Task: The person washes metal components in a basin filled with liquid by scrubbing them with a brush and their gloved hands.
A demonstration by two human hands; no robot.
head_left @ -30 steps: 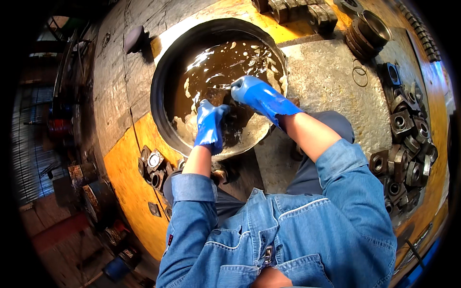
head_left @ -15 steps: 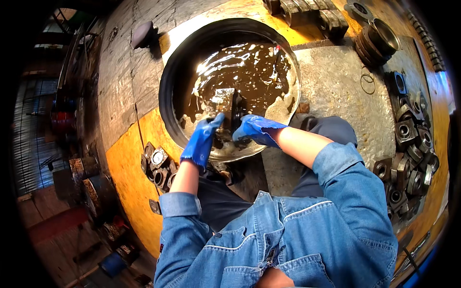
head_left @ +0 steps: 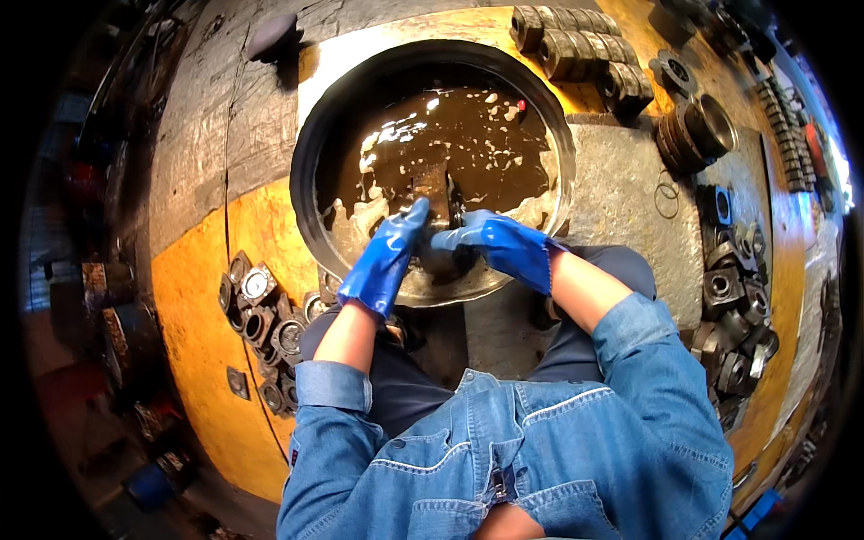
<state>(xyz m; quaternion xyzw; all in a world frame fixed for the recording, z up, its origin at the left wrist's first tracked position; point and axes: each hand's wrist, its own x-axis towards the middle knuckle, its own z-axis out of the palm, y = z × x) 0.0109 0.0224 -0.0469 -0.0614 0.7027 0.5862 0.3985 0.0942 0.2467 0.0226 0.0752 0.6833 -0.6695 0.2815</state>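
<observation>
Both of my hands wear blue rubber gloves and meet over the near side of a large round metal basin (head_left: 569, 171). Murky brown liquid (head_left: 423, 135) with patches of pale foam fills much of it. Between the hands is a wet, dark metal part (head_left: 436, 193) with a blocky upper end; its exact kind cannot be made out. My left hand (head_left: 389, 254) is closed against its left side. From the right, my right hand (head_left: 504, 243) grips it, fingers pointing left across it. The gloves hide much of the part's lower end.
Several greasy metal housings (head_left: 261, 324) lie left of my legs, and more flanged parts (head_left: 733, 297) are heaped at right. Stacked metal blocks (head_left: 576, 45), a ringed cylinder (head_left: 697, 135) and thin rings (head_left: 667, 200) sit beyond. A dark rounded object (head_left: 272, 38) stands at far left.
The view has shifted, showing more of the blocks at the far right. My hands remain on the metal part, which has turned slightly; its bright wet top now looks brown. The liquid has fewer ripples.
</observation>
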